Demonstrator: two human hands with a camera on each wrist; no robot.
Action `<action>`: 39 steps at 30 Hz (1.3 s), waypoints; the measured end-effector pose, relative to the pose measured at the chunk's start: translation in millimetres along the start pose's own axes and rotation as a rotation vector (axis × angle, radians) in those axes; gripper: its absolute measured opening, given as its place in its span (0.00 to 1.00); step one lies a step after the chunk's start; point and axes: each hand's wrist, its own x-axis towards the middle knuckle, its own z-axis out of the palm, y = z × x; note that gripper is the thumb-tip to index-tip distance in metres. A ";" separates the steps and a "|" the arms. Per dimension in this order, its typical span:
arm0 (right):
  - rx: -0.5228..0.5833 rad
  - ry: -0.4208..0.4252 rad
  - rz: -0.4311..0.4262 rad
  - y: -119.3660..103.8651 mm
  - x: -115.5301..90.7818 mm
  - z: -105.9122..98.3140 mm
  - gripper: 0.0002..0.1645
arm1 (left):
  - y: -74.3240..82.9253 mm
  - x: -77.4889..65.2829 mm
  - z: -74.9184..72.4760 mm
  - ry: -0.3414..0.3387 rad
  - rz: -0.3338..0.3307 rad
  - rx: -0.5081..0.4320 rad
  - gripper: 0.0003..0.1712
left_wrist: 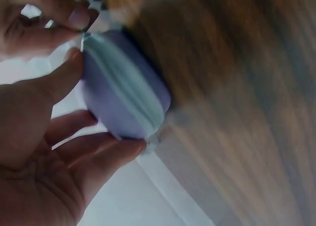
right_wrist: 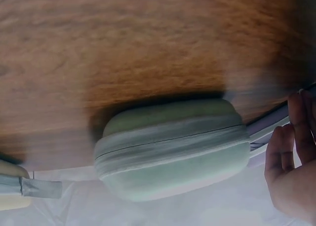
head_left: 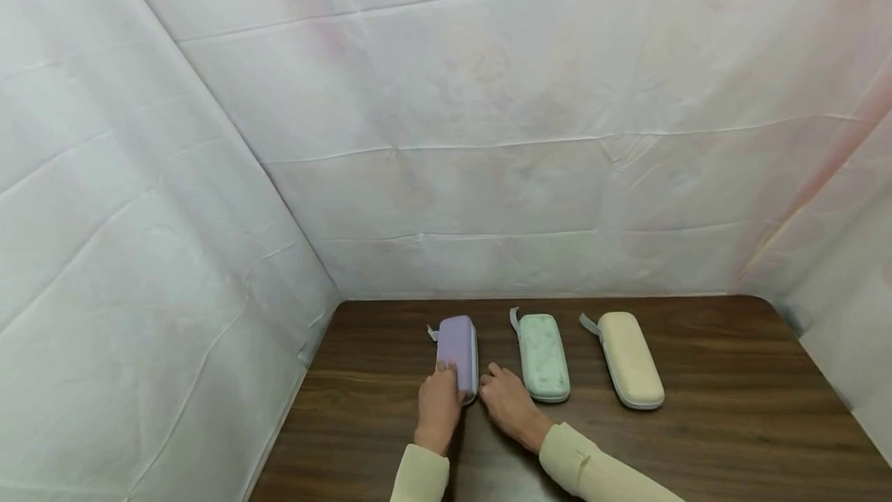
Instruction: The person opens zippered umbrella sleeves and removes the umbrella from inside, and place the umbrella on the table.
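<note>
A purple zippered case [head_left: 456, 343] lies on the table at the left of a row. Over its near end, my left hand [head_left: 440, 401] grips it, with thumb and fingers on either side in the left wrist view. The grey zipper [left_wrist: 126, 80] runs round the purple case's edge. My right hand [head_left: 511, 403] is at the near right corner, its thumb and finger pinching the small metal zipper pull [left_wrist: 85, 37]. Part of the pull is hidden by the fingertips. In the right wrist view, the right hand [right_wrist: 294, 157] is partly cut off by the frame.
Right of the hands lies a mint green case [head_left: 543, 359] with a grey strap, very near the right hand. Farther right is a cream case [head_left: 632, 362], also strapped. All rest on a dark wooden table [head_left: 739, 409], with white fabric [head_left: 488, 200] hanging behind and beside it.
</note>
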 end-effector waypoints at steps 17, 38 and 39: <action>0.020 0.021 -0.015 0.9 -4.7 0.9 0.05 | 24.8 -0.6 15.3 0.139 -0.161 0.045 0.32; 0.012 0.035 0.037 2.5 -7.7 -2.8 0.07 | -3.3 7.9 0.4 -0.050 0.125 -0.065 0.28; 0.008 0.034 0.037 2.1 -7.4 -2.7 0.07 | -2.8 7.4 1.2 -0.038 0.117 -0.072 0.29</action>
